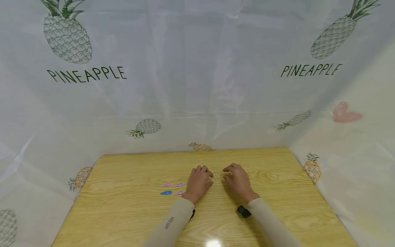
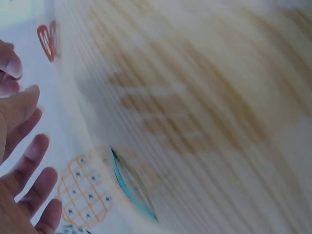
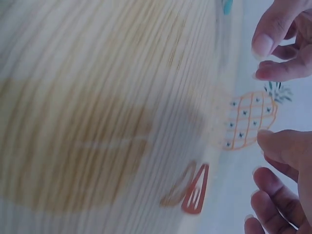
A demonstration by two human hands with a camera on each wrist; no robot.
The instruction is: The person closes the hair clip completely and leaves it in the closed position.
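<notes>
My left hand [image 1: 199,181] hovers over the middle of the table, fingers loosely bent, nothing held. Facing it, my right hand [image 1: 238,180] hangs the same way, a gap between the two. Left of my left hand lie a blue hair clip [image 1: 166,192] and several pink hair clips [image 1: 167,184] in two short rows. In the left wrist view a teal hair clip [image 2: 122,183] rests on the table below the left fingers [image 2: 36,151]. A red hair clip [image 3: 195,191] lies beneath the right fingers [image 3: 273,180] in the right wrist view. The hands hide these two clips in the head view.
The wood-grain table [image 1: 123,223] reflects the hands and clips. A white curtain [image 1: 197,85] printed with pineapples hangs behind it and along both sides. Dark wrist devices sit under the sleeves, one of them [image 1: 244,211] plainly showing by the right cuff.
</notes>
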